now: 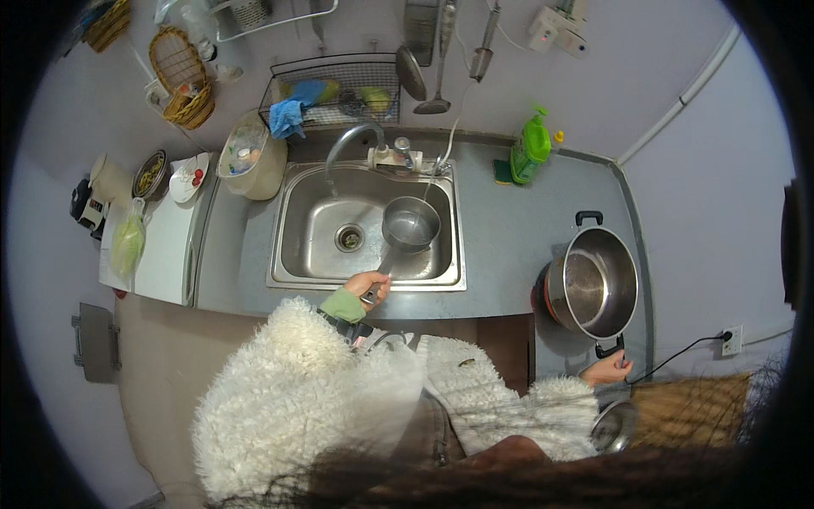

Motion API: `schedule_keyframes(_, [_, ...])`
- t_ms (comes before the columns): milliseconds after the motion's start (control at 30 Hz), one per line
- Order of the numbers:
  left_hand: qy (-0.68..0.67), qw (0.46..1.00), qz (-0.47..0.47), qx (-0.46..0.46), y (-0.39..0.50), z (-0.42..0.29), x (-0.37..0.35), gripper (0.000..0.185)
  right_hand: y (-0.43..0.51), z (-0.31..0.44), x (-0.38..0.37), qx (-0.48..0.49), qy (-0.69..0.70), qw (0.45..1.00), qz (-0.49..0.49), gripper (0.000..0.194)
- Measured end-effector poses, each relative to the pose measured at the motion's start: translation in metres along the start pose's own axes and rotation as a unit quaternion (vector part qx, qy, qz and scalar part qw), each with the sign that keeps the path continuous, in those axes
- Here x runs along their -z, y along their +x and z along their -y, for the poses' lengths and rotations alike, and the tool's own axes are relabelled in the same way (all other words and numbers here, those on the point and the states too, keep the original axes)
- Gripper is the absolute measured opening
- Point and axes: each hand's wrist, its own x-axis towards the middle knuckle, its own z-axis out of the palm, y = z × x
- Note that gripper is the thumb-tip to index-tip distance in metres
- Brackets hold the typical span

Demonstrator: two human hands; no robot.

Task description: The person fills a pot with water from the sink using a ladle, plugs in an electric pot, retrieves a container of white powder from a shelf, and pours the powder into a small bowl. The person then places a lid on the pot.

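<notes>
My left hand [369, 288] is closed around the handle of a metal ladle-like dipper [411, 224]. The dipper's bowl is over the right part of the stainless steel sink [305, 210], and water runs into it from a thin spout at the sink's back right corner. My right hand [608, 370] is at the near black handle of a large steel pot [601, 280], which stands tilted in view at the right of the counter. Its fingers are curled; whether they grip the pot handle cannot be made out. A curved faucet [353, 135] reaches over the sink's left part.
A green soap bottle [530, 151] and a sponge [502, 172] stand behind the pot. Left of the sink is a plastic bin [254, 165]. A steel bowl [615, 425] lies near my right forearm. A black cord [680, 352] runs to a wall socket.
</notes>
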Motion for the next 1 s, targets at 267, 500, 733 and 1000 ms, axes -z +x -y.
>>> schedule_keyframes(267, [0.014,0.999,-0.027,0.012,-0.001,-0.008,0.033,0.007,-0.1,0.154,-0.014,0.026,0.249,0.932,0.26,0.023])
schedule_keyframes(500, [0.075,0.996,-0.016,-0.033,-0.008,-0.01,0.037,0.006,-0.225,0.205,-0.072,-0.026,0.295,0.826,0.479,0.023])
schedule_keyframes(733, [0.026,0.998,-0.046,-0.016,-0.002,-0.008,0.033,0.009,-0.279,0.189,-0.065,-0.091,0.242,0.739,0.622,0.025])
schedule_keyframes(1000, [0.138,0.989,-0.06,-0.014,0.012,-0.008,0.039,0.006,-0.281,0.172,-0.06,-0.128,0.207,0.725,0.644,0.027])
